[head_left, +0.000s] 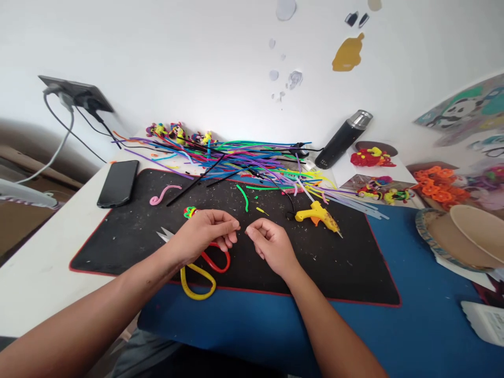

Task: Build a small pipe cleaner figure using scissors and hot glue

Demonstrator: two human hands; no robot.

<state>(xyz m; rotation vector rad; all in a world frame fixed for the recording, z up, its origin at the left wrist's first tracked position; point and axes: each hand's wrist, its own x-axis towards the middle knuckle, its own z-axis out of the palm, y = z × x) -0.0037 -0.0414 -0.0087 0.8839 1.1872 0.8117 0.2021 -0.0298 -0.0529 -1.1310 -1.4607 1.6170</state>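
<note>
I am pinching thumb to fingertips with my left hand [212, 231] and right hand [271, 245]; I cannot tell whether anything is between them. One pair of scissors [222, 270], steel-bladed with one red and one yellow loop, is lying partly beneath my left hand. One curled pink stem [163, 193] and one yellow glue gun [321, 214] are resting beyond.
</note>
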